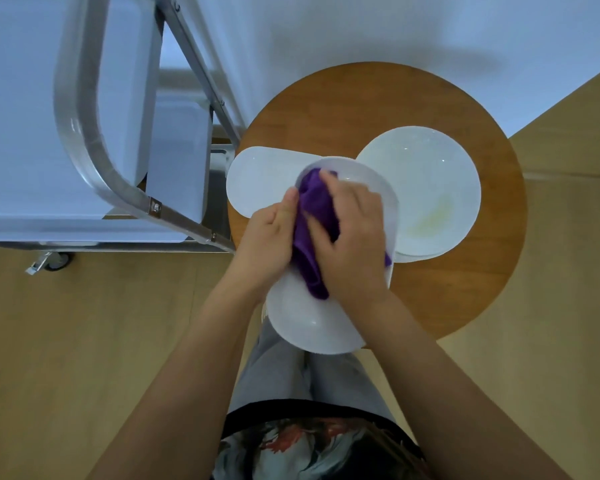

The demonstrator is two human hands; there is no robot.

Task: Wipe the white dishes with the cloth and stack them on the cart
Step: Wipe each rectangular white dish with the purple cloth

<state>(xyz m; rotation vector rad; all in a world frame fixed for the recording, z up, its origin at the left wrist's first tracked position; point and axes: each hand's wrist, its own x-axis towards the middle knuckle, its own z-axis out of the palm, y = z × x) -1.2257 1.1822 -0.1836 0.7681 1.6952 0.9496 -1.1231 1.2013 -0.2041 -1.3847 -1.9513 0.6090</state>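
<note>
A white oval dish [309, 323] is held up over the near edge of the round wooden table [343, 109]. My left hand [267, 240] grips its left rim, thumb on top. My right hand [354, 237] presses a purple cloth [317, 209] onto the inside of the dish, fingers curled around the cloth. Behind it, a white rounded-rectangular plate [260, 178] lies on the table's left side. A round white plate [430, 188] with a yellowish smear sits on the right, on top of another plate.
The metal cart [84, 143] with white shelves stands to the left of the table, its frame close to the plate on the left. A caster wheel [54, 261] rests on the wooden floor. My legs are below the dish.
</note>
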